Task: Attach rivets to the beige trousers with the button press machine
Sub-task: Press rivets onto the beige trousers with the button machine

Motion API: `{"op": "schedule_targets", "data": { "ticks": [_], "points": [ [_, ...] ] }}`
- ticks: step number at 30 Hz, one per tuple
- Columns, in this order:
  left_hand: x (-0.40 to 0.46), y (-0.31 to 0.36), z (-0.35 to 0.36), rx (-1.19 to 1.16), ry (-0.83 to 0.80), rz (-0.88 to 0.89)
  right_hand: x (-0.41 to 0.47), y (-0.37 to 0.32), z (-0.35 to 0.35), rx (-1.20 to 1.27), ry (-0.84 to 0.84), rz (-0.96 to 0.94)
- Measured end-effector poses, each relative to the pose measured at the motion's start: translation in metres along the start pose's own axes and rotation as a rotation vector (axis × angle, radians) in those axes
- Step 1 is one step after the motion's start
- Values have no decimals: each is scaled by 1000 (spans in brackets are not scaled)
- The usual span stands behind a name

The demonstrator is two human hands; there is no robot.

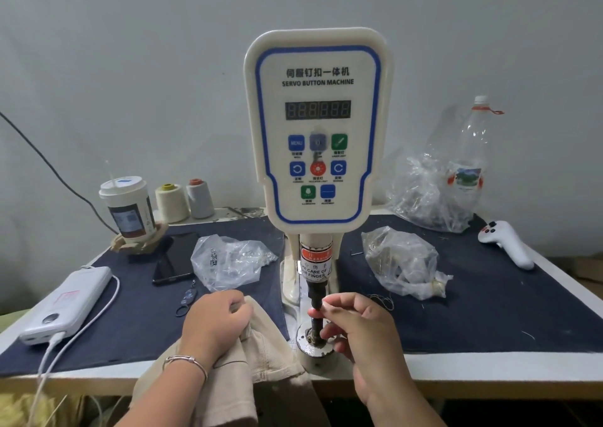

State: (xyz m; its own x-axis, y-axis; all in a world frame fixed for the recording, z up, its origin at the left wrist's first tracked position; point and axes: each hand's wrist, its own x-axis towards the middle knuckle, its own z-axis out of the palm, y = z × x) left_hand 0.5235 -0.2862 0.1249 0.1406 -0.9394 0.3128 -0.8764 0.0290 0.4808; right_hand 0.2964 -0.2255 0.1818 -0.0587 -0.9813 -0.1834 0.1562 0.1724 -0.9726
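My right hand (355,325) fingers (329,302) pinch together at the press's upper punch (317,299), lower centre of frame, probably seating a rivet; the piece itself is too small to see. Left hand (213,320) fingers curl tight on the beige trousers (261,348), bunched just left of the lower die (315,345), kept ready to slide under. The button press machine (318,126) stands centre on the worktop (489,366); plastic bags (399,260) of hardware lie within reach.
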Motion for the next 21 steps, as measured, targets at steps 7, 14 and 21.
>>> {"op": "schedule_targets", "data": {
  "ticks": [7, 14, 21],
  "points": [
    [-1, 0, 0, 4, 7, 14, 3, 4, 3, 68, 6, 49],
    [-1, 1, 1, -1, 5, 5, 1, -4, -2, 224, -20, 141],
    [-1, 2, 0, -16, 1, -13, -6, -9, -6, 325, -2, 198]
  ]
}}
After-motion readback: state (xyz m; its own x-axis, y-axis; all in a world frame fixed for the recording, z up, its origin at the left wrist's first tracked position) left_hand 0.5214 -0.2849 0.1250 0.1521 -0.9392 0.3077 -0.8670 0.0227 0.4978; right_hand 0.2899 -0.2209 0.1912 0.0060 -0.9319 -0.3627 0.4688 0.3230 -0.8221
